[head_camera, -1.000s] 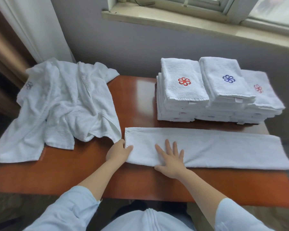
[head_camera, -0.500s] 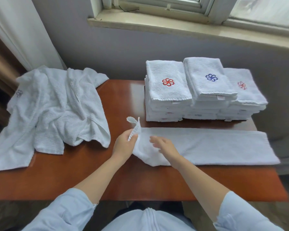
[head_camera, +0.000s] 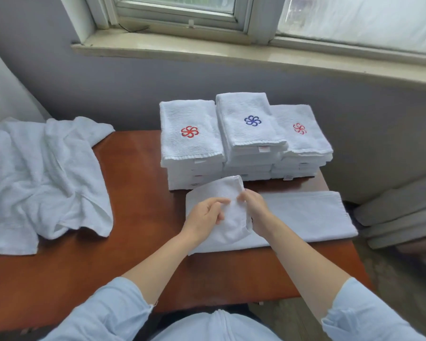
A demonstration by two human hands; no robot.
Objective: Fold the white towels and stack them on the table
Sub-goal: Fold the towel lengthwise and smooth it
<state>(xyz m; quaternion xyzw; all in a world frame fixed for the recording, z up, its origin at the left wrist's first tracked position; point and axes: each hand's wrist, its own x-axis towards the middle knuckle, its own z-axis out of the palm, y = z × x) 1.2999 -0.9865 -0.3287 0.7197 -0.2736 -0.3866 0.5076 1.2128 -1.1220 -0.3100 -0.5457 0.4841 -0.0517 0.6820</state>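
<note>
White terry cloth on a red-brown wooden surface (head_camera: 138, 173).

Far left: loose heap (head_camera: 42, 178) of unfolded towels, rumpled, spread over the surface's left end.

Centre front: long towel (head_camera: 305, 215), already folded into a narrow strip, lies along the near side of the surface, just in front of the stacks. Its left end is lifted and doubled over toward the right. Left hand (head_camera: 203, 219) holds that flap, fingers (head_camera: 219, 200) partly curled, cloth pinched against the thumb, index stretched out over the top. Right hand (head_camera: 255, 210) grips the flap's free edge, its fingers curled round the hem.

Behind, side by side and touching:
- left stack (head_camera: 190, 148), red pinwheel emblem on the top towel
- middle stack (head_camera: 252, 136), standing highest, blue pinwheel
- right stack (head_camera: 303, 143), red pinwheel

Small white tags (head_camera: 263, 149) show on the folded edges; their print is too small to read.

Window sill (head_camera: 231, 52) runs above the wall behind.

Change: a second ago the strip lay flat, with the right palm spread on it and the left hand at its left end. Half a second ago the left end was only peeled up at the strip's tip. Now that end has travelled rightward over the strip, and both hands have gone with it.
</note>
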